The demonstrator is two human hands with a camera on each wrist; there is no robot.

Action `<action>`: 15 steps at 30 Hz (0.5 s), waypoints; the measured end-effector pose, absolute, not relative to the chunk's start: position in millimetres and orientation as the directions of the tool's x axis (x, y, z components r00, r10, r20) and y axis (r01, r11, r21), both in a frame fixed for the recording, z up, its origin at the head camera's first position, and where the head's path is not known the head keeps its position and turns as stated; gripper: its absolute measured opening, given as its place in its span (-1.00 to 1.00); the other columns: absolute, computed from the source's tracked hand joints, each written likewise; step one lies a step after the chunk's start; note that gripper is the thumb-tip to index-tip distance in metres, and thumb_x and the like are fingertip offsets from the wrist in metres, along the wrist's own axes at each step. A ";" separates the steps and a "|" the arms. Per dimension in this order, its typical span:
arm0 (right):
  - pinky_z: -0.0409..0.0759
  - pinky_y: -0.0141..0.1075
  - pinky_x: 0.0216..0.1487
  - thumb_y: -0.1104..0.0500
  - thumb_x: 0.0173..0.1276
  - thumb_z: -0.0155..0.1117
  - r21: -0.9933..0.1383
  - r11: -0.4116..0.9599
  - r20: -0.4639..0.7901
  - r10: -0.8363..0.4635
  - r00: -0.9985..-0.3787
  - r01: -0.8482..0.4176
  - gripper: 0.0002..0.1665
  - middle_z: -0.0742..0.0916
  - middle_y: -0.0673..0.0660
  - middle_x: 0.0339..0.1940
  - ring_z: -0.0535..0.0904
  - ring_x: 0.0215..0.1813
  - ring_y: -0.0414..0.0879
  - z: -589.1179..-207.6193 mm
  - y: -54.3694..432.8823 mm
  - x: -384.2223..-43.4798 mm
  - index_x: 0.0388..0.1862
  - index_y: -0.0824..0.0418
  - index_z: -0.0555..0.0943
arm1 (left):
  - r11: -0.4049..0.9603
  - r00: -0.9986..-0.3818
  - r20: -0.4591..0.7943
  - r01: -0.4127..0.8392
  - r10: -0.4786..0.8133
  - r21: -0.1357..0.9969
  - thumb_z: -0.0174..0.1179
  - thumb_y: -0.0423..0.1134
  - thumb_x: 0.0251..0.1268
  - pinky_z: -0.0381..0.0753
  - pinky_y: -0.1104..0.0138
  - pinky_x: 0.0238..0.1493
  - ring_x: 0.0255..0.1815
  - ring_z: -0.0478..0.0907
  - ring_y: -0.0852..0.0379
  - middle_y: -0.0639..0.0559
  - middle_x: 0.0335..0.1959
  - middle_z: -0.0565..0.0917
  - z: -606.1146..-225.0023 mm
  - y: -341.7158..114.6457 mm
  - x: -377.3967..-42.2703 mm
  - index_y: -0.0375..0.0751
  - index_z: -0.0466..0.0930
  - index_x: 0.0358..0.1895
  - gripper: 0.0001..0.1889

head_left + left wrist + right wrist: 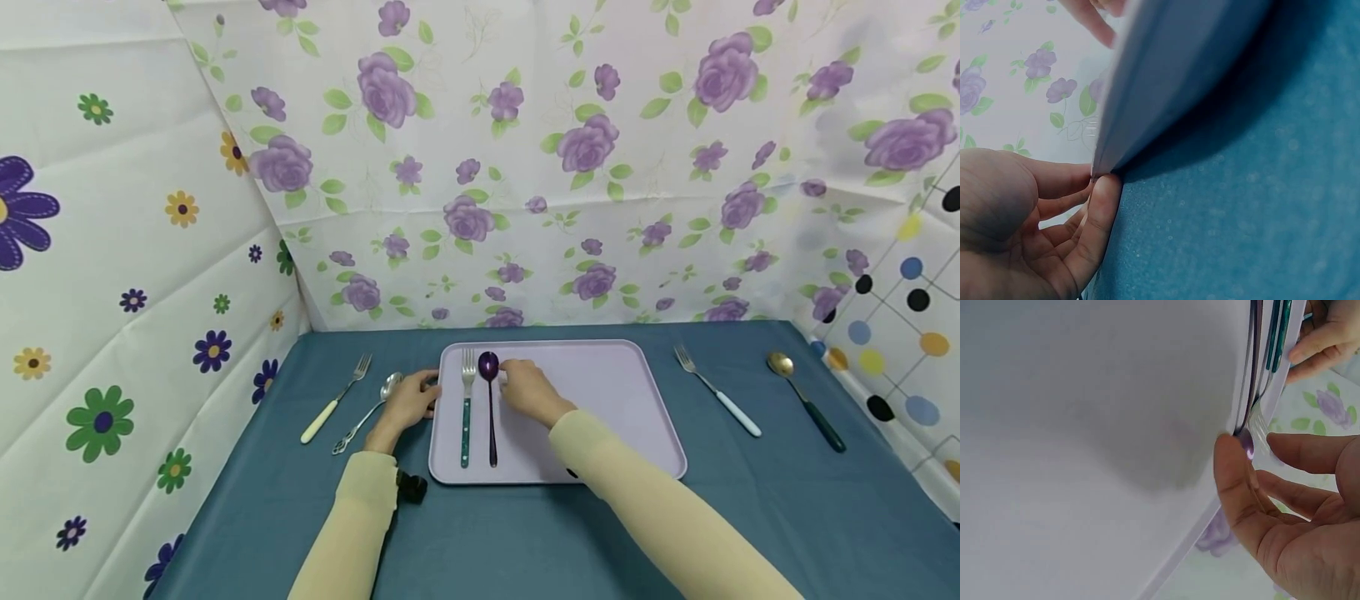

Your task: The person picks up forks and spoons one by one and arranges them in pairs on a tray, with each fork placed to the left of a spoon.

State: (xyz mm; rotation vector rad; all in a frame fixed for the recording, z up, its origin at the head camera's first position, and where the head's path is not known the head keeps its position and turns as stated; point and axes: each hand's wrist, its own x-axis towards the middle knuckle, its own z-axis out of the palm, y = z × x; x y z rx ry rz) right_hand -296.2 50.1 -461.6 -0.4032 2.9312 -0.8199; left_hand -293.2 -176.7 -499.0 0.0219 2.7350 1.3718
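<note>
A lilac tray (585, 400) lies on the table. Along its left side rest a fork (466, 417) with a teal handle and a dark purple spoon (492, 417), side by side. My left hand (409, 400) is at the tray's left edge, fingertips touching the rim from outside. My right hand (534, 392) is over the tray, fingertips beside the bowl of the purple spoon; the right wrist view shows a gap between thumb (1307, 450) and fingers there. Whether a fingertip touches the spoon is hard to tell.
Left of the tray lie a fork with a cream handle (321, 421) and a silver spoon (363, 422), partly behind my left hand. On the right are a fork with a white handle (738, 414) and a gold spoon with a dark green handle (823, 425). Flowered cloth (525, 167) hangs behind.
</note>
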 end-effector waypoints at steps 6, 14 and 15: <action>0.44 0.12 0.43 0.29 0.51 0.22 -0.512 0.825 0.011 -0.271 -0.962 -0.238 -0.55 0.64 0.40 0.30 0.51 0.40 0.31 -457.7 66.5 -297.7 0.32 0.44 0.57 | 0.604 -0.997 -0.067 -0.027 0.044 0.797 0.14 -0.30 0.59 0.73 0.30 -0.33 -0.33 0.68 0.10 -0.16 -0.24 0.65 -498.7 -176.6 -293.1 -0.36 0.46 0.44 -0.54; 0.63 0.09 0.19 0.27 0.51 0.26 -0.500 0.828 0.040 -0.272 -0.961 -0.255 -0.59 0.73 0.36 0.13 0.68 0.15 0.21 -453.1 94.2 -302.0 0.27 0.38 0.62 | 0.602 -0.996 -0.073 -0.032 0.043 0.798 0.13 -0.31 0.59 0.73 0.30 -0.33 -0.33 0.68 0.10 -0.17 -0.23 0.65 -496.8 -175.5 -291.6 -0.37 0.46 0.44 -0.55; 0.66 0.06 0.13 0.27 0.50 0.27 -0.501 0.827 0.040 -0.271 -0.962 -0.254 -0.60 0.74 0.35 0.08 0.70 0.08 0.18 -453.1 98.1 -303.0 0.26 0.37 0.62 | 0.600 -0.996 -0.074 -0.034 0.042 0.799 0.13 -0.30 0.59 0.73 0.30 -0.32 -0.32 0.68 0.09 -0.17 -0.23 0.65 -496.5 -175.2 -291.3 -0.37 0.46 0.44 -0.55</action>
